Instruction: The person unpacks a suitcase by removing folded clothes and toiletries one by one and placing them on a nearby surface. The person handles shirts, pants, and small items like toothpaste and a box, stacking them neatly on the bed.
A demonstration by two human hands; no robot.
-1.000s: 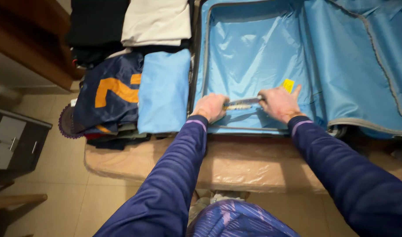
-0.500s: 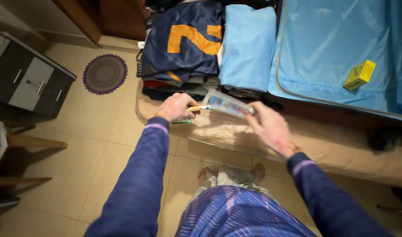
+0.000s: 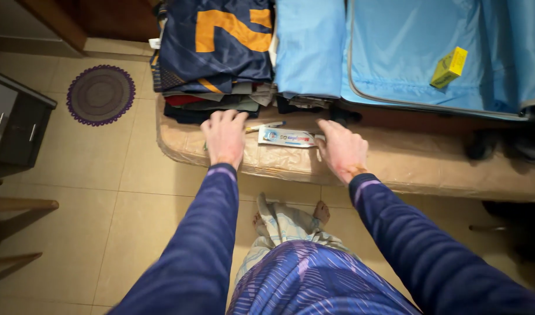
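Both hands, left hand (image 3: 224, 135) and right hand (image 3: 341, 150), are lying flat on the plastic-wrapped bed (image 3: 431, 169), flanking a toothpaste tube (image 3: 286, 137).

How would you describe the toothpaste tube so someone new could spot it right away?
Find the plastic-wrapped mattress below the open blue suitcase. On its near edge, between the left hand and right hand, lies the toothpaste tube. It is flat and white with blue and red print, wider than the thin toothbrush just behind it.
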